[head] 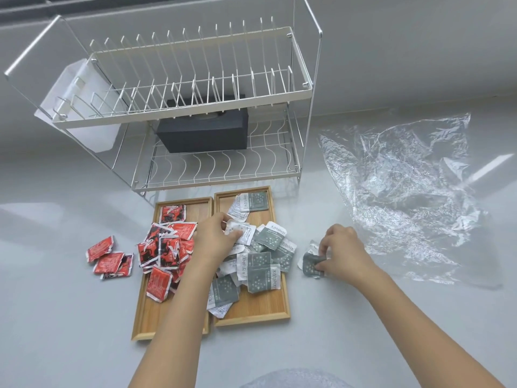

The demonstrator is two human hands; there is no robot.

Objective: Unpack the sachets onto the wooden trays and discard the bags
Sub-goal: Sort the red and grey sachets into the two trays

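Two wooden trays [253, 310] lie side by side: red sachets [165, 247] heaped on the 9 o'clock one, grey-white sachets [258, 264] on the other. A clear bag [402, 191] lies crumpled, emptied, at 2 o'clock.

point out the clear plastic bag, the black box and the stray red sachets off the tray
clear plastic bag [397, 191], head view, on its crumpled middle
black box [204, 133], head view, on its front face, on the rack's lower shelf
stray red sachets [107, 257], head view, on the middle sachet
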